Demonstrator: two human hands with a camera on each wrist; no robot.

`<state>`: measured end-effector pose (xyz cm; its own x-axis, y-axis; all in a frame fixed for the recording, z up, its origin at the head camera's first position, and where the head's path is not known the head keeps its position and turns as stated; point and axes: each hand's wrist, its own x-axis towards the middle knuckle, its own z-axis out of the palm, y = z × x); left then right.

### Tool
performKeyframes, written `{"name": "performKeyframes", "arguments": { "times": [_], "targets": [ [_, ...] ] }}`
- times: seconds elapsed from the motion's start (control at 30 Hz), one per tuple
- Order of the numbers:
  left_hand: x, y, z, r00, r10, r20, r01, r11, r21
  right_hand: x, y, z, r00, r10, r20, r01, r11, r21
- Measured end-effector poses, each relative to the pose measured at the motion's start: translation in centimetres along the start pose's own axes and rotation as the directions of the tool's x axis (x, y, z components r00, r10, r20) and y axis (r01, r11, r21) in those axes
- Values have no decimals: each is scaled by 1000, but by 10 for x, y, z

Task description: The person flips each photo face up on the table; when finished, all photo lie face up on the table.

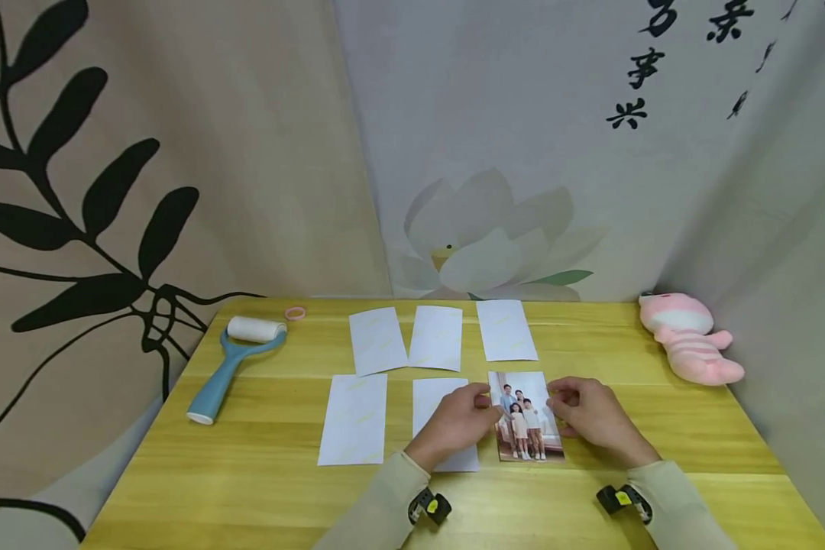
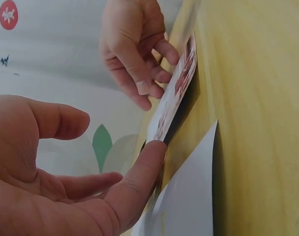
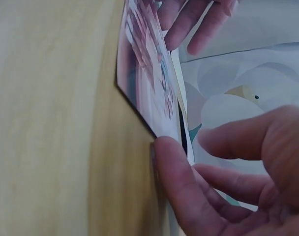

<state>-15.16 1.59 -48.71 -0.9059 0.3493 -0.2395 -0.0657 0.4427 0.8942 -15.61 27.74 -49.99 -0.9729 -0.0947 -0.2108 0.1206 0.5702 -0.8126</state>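
Now L hand (image 1: 459,418) and R hand (image 1: 594,412) touch photo (image 1: 528,428) edges, fingers not pinching; prob. I'm aligning it, next needs gentle release.

Photo (image 1: 531,420): glossy paper
Cards (image 1: 353,420): matt paper
Tabletop (image 1: 247,489): smooth, satiny wood
Roller handle (image 1: 218,388): smooth plastic
Toy (image 1: 690,344): plush cloth

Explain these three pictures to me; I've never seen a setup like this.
There is no robot here, only a person's left hand and right hand, both bare. The wide picture comes from a camera on the head; the close-ups come from the wrist cameras, one per hand. On the wood-grain table are a family photo, five white cards, a blue-handled lint roller, a small pink ring and a pink plush toy. In the close-ups each hand touches the photo's edge, thumb apart, so neither seems to pinch it.
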Motion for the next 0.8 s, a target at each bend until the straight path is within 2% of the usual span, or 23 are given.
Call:
{"name": "performKeyframes", "arguments": {
  "times": [0.17, 0.27, 0.43, 0.67, 0.8],
  "targets": [
    [6, -2, -3, 1000, 8, -13, -8, 1000, 5, 6, 1, -2, 1000, -7, -10, 7, 1000, -15],
    [11, -1, -6, 1000, 16, -27, -16, 1000, 2, 12, -2, -2, 998, -51, -31, 49, 996, -76],
    [22, 3, -10, 999, 30, -39, -32, 998, -50, 25, -9, -3, 990, -113, -81, 98, 980, -171],
    [48, 9, -18, 995, 47, -89, -56, 993, -102, 51, -23, -7, 977, -169, -132, 137, 966, -219],
    [63, 11, -23, 991, 28, -130, -42, 993, -108, 68, -23, -11, 981, -165, -100, 131, 951, -280]
  ]
}}
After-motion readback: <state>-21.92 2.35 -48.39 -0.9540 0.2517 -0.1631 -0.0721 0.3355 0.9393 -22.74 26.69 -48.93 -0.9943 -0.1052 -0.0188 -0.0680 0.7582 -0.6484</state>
